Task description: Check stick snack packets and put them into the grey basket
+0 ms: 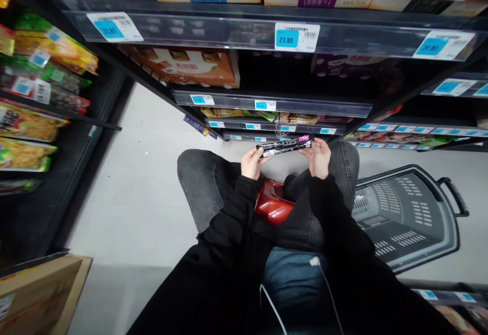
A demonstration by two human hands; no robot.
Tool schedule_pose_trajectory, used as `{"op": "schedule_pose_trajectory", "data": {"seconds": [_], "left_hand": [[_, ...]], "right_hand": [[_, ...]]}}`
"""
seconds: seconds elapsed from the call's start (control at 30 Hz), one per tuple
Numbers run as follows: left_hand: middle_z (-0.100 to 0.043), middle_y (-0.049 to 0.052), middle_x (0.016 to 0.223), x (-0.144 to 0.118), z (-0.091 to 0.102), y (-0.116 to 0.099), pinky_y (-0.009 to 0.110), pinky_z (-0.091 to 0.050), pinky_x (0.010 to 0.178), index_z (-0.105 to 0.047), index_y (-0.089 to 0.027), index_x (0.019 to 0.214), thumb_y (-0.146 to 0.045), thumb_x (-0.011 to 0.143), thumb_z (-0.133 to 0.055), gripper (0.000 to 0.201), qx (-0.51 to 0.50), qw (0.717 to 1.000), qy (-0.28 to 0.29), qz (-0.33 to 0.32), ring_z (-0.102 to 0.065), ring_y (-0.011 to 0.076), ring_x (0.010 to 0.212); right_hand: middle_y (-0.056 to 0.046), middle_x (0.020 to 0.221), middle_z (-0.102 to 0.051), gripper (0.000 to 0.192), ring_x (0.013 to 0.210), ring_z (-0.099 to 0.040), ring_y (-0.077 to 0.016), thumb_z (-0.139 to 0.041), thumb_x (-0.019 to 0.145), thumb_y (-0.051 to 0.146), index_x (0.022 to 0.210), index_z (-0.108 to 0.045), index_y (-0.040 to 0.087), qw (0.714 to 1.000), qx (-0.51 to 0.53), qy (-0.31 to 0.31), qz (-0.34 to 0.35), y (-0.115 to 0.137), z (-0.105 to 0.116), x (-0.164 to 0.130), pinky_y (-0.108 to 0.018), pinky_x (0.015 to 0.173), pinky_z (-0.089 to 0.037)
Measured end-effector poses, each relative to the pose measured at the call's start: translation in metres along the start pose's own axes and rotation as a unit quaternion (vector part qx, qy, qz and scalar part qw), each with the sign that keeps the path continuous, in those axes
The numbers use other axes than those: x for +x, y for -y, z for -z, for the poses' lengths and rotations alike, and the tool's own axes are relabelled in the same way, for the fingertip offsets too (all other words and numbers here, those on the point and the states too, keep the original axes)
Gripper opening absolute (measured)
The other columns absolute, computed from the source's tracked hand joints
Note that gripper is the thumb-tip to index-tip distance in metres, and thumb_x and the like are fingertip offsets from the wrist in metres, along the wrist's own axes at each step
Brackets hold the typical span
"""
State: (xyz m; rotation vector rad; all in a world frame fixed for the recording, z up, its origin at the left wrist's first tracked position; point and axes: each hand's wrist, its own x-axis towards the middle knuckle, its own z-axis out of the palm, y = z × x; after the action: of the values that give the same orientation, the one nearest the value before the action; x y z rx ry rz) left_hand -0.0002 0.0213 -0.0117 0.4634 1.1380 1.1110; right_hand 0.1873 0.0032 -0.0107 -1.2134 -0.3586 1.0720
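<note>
Pack (282, 146), blk, slim.
L hand (251, 162) pinching 9 o'clock end, R hand (318, 158) 3 o'clock end; best kept level, grip light. Basket (406, 210), 4 o'clock.

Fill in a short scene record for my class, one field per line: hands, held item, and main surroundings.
Left hand: grips one end of the package
Right hand: grips the other end
Dark package: slim, pink patch near right end
Basket: on floor, person's right
Price label: upper shelf edge, reads 23.80
Red object: between the legs, kind unclear
</note>
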Motion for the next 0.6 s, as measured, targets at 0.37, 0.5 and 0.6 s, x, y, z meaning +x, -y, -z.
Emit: {"op": "schedule_pose_trajectory", "data": {"seconds": [0.37,0.5,0.6], "left_hand": [[-0.053,-0.005,0.044,0.006,0.015,-0.017,0.014,-0.036,0.035,-0.064,-0.011,0.083,-0.037,0.064,-0.069,0.032,0.074,0.996,0.018,-0.041,-0.048,0.0048,0.034],[-0.068,0.006,0.076,0.004,0.02,-0.028,0.025,-0.053,0.066,-0.064,-0.012,0.085,-0.041,0.068,-0.066,0.034,0.033,0.997,0.074,0.003,-0.066,0.0147,0.069],[-0.068,0.013,0.087,0.004,0.022,-0.03,0.032,-0.052,0.075,-0.066,-0.009,0.077,-0.051,0.07,-0.06,0.043,0.031,0.994,0.102,0.01,-0.066,0.0197,0.079]], "right_hand": [[0.007,0.065,-0.044,0.019,0.047,-0.038,-0.0015,-0.064,0.066,0.028,0.079,-0.052,0.022,0.997,-0.064,0.046,0.012,0.009,0.004,0.0,-0.014,0.042,-0.035],[0.009,0.055,-0.04,0.018,0.038,-0.031,-0.0016,-0.063,0.067,0.03,0.08,-0.053,0.021,0.994,-0.061,0.085,0.007,0.016,0.006,0.001,-0.016,0.038,-0.028],[0.007,0.058,-0.046,0.018,0.044,-0.044,-0.0044,-0.059,0.07,0.034,0.08,-0.054,0.02,0.99,-0.068,0.125,-0.007,0.023,0.006,-0.001,-0.017,0.043,-0.035]]}}
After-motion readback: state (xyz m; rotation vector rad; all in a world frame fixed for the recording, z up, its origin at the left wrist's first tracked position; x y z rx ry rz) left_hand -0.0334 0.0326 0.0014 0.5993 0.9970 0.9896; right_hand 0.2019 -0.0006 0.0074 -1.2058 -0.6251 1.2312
